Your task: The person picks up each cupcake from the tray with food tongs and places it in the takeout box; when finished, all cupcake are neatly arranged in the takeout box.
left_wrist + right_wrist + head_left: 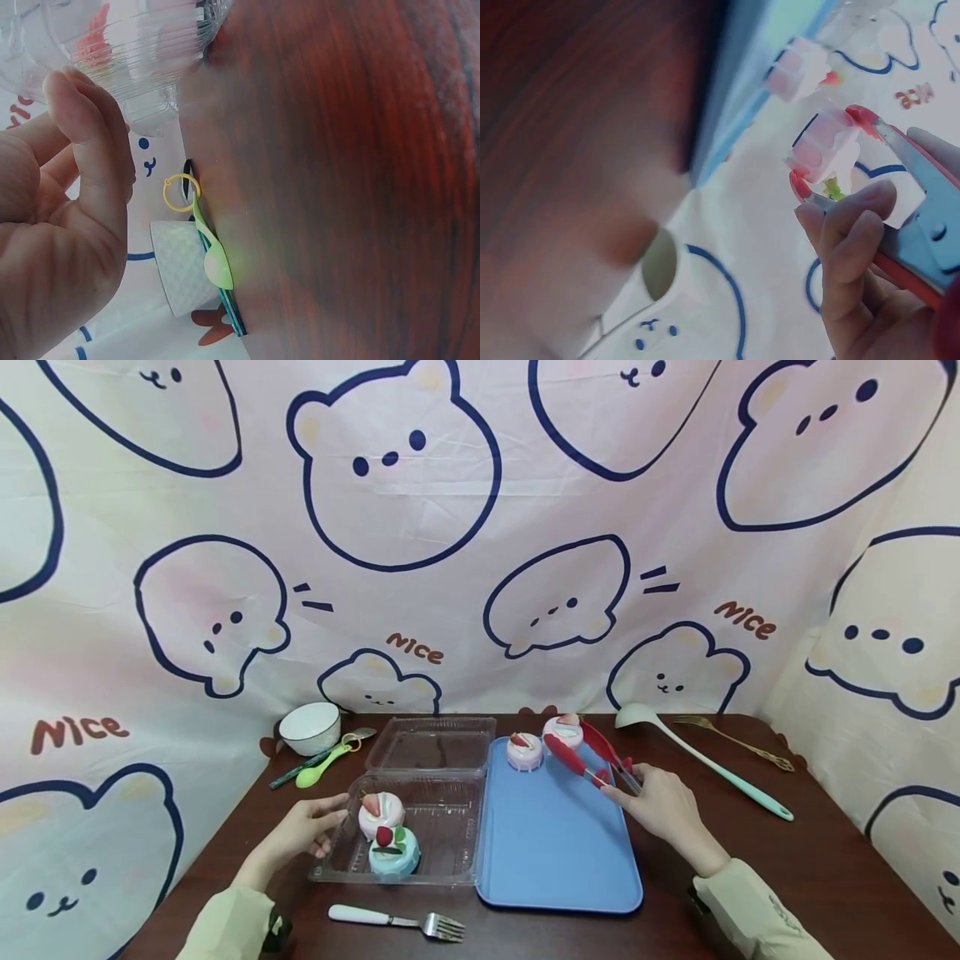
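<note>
My right hand (663, 806) grips red-tipped metal tongs (567, 756). Their tips stand on either side of a small pink toy cake (825, 146) topped with a strawberry, over the far end of a blue tray (558, 843). Another pink cake (524, 752) sits on the tray just left of it. My left hand (300, 831) is at the left side of a clear plastic box (450, 827), its fingertips right at the rim with loosely bent fingers. Inside the box are a pink strawberry cake (380, 815) and a blue cake (394, 853).
The box's lid (431, 745) lies open behind it. A fork (397, 920) lies in front. At the back left are a white bowl (310, 728) and a green spoon (322, 768). A ladle (712, 764) and a gold fork (738, 742) lie right of the tray.
</note>
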The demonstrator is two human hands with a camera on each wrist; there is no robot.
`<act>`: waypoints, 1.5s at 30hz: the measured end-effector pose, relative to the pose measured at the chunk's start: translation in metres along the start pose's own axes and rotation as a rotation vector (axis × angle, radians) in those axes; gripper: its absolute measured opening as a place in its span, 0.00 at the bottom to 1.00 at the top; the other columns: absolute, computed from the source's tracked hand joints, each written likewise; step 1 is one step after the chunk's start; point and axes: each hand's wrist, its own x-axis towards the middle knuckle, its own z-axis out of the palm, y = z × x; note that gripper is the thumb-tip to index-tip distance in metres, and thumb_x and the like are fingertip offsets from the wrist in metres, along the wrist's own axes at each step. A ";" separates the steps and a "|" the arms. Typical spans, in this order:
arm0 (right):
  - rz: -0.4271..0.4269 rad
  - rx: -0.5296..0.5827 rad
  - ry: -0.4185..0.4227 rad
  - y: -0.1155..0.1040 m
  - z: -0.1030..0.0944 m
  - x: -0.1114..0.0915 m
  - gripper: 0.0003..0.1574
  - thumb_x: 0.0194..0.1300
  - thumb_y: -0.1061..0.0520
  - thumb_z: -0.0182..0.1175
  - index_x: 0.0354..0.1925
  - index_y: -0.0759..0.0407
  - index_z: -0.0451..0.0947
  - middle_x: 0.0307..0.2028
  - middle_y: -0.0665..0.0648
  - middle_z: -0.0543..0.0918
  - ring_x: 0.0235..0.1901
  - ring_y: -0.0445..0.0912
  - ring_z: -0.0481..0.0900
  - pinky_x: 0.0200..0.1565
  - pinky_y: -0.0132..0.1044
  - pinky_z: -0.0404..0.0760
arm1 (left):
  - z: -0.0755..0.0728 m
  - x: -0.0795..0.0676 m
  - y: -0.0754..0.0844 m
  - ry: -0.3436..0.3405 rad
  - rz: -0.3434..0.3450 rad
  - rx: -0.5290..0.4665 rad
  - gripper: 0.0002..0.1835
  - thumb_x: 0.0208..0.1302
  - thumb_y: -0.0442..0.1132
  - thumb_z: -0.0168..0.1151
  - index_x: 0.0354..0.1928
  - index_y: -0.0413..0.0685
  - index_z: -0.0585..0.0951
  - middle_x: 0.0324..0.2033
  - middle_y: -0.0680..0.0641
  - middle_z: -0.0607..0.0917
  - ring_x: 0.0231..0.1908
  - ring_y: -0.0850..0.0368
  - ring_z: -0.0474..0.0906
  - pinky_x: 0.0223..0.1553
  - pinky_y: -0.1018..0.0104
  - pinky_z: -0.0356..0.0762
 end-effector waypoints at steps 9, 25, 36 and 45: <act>-0.068 0.038 0.008 -0.033 -0.003 -0.008 0.39 0.47 0.37 0.66 0.45 0.67 0.76 0.15 0.51 0.70 0.14 0.42 0.61 0.14 0.31 0.62 | 0.000 -0.002 0.003 -0.005 0.005 -0.002 0.30 0.66 0.42 0.51 0.65 0.32 0.59 0.29 0.44 0.73 0.16 0.59 0.70 0.20 0.66 0.74; -0.220 0.127 -0.083 -0.087 0.017 -0.025 0.38 0.46 0.33 0.65 0.43 0.63 0.79 0.16 0.47 0.72 0.18 0.38 0.63 0.17 0.30 0.61 | -0.001 0.001 -0.001 -0.008 0.002 0.001 0.29 0.67 0.41 0.51 0.64 0.32 0.59 0.26 0.45 0.72 0.15 0.59 0.70 0.20 0.67 0.74; -0.327 0.104 -0.140 -0.112 0.038 -0.031 0.37 0.48 0.32 0.62 0.44 0.59 0.79 0.14 0.44 0.65 0.14 0.36 0.60 0.16 0.29 0.59 | -0.003 -0.001 0.002 -0.004 0.000 -0.001 0.29 0.66 0.42 0.51 0.64 0.32 0.60 0.21 0.47 0.70 0.16 0.59 0.69 0.20 0.67 0.74; -0.459 0.059 -0.115 -0.124 0.056 -0.030 0.33 0.49 0.33 0.62 0.41 0.58 0.79 0.15 0.44 0.63 0.15 0.36 0.58 0.14 0.28 0.55 | 0.001 -0.003 0.005 0.009 -0.012 0.007 0.29 0.66 0.41 0.51 0.64 0.31 0.60 0.25 0.45 0.72 0.16 0.58 0.70 0.20 0.66 0.74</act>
